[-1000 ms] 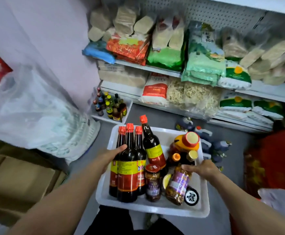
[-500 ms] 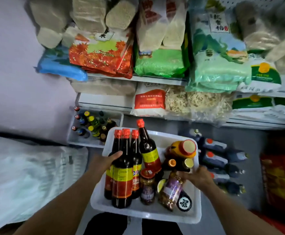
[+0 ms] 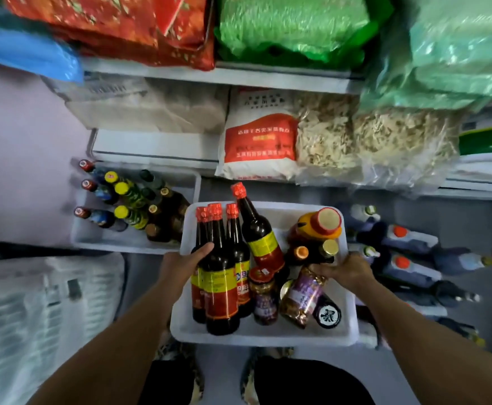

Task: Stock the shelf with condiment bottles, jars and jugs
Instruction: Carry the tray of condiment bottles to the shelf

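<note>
I hold a white tray (image 3: 263, 338) in front of me over the grey floor. My left hand (image 3: 182, 267) grips its left rim, thumb against a tall dark sauce bottle (image 3: 220, 283) that stands with two others, all red-capped. A fourth dark bottle (image 3: 260, 236) leans behind them. My right hand (image 3: 347, 270) grips the right rim, fingers over a purple-labelled jar (image 3: 302, 298). A red-lidded jar (image 3: 264, 295), an orange jug (image 3: 316, 226) with a red cap and a black-capped bottle (image 3: 329, 314) lying down also sit in the tray.
A second white tray (image 3: 127, 242) of small bottles stands on the floor at the left, below the lowest shelf (image 3: 154, 149). Dark jugs (image 3: 408, 242) lie on the floor at the right. Bagged goods (image 3: 260, 141) fill the shelves. A white sack (image 3: 34, 317) lies left.
The view has moved closer to the shelf and tilted down, so the shelves and floor tray look larger. Both hands keep the same hold on the tray.
</note>
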The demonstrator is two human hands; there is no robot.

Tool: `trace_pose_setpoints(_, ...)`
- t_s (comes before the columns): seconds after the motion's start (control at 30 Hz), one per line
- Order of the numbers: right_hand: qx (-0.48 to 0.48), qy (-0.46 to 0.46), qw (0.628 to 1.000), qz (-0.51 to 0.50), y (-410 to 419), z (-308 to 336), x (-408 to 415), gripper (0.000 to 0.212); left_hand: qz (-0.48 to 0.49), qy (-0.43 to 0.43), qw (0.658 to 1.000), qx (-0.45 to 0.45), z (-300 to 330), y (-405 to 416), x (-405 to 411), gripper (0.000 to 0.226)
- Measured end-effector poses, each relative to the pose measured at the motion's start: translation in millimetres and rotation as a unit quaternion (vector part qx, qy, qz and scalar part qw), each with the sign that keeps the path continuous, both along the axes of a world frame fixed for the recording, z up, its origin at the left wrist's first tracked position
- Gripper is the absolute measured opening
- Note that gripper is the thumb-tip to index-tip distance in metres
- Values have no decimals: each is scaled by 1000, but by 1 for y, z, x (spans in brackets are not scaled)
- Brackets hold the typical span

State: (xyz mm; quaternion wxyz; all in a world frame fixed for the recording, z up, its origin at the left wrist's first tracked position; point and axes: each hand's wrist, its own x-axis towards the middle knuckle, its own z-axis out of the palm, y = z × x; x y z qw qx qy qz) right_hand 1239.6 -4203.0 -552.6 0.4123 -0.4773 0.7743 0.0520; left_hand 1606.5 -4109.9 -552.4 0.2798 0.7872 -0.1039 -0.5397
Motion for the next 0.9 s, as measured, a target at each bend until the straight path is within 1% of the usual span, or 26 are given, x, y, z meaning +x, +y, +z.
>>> trace_pose_setpoints(0.1, -2, 15, 1000, 10, -10, -40, 4, 63, 1, -5, 1000, -14, -42, -8, 0, 78)
trace_pose_setpoints(0.13, 3, 15, 1000, 16, -14, -54, 5, 68, 2, -8, 1000, -12, -57, -12, 0, 85)
trace_pose_setpoints(0.2, 10, 5, 1000, 23, -24, -82, 6, 84, 11, -22, 1000, 7, -89, -23, -1, 115)
trace_pose_setpoints(0.23, 9, 2, 1000, 25, -28, -95, 6, 89, 14, -30, 999, 15, -105, -28, -1, 131)
trace_pose_setpoints(0.27, 5, 3, 1000, 26, -33, -108, 7, 90, 7, -41, 999, 24, -119, -34, -1, 142)
trace_pose_setpoints(0.33, -9, 13, 1000, 22, -41, -133, 8, 90, -12, -50, 998, 28, -147, -46, 1, 153)
trace_pose_setpoints(0.4, -18, 14, 1000, 18, -47, -159, 8, 98, -22, -57, 998, 13, -171, -57, 2, 156)
trace_pose_setpoints(0.47, -25, 12, 999, 21, -56, -180, 10, 107, -31, -61, 998, 2, -192, -66, 4, 152)
trace_pose_setpoints(0.53, -31, 21, 999, 32, -67, -197, 13, 112, -26, -61, 998, -10, -214, -74, 6, 148)
trace_pose_setpoints(0.67, -47, 40, 997, 39, -87, -204, 21, 128, -2, -63, 998, -26, -245, -82, 8, 143)
trace_pose_setpoints(0.73, -52, 46, 997, 28, -86, -202, 23, 130, 0, -54, 998, -22, -253, -83, 9, 141)
trace_pose_setpoints(0.8, -52, 49, 997, 22, -84, -204, 24, 127, -6, -49, 999, -15, -256, -83, 12, 141)
trace_pose_setpoints(0.9, -25, 46, 998, 27, -82, -211, 26, 125, -24, -55, 998, -6, -256, -84, 16, 141)
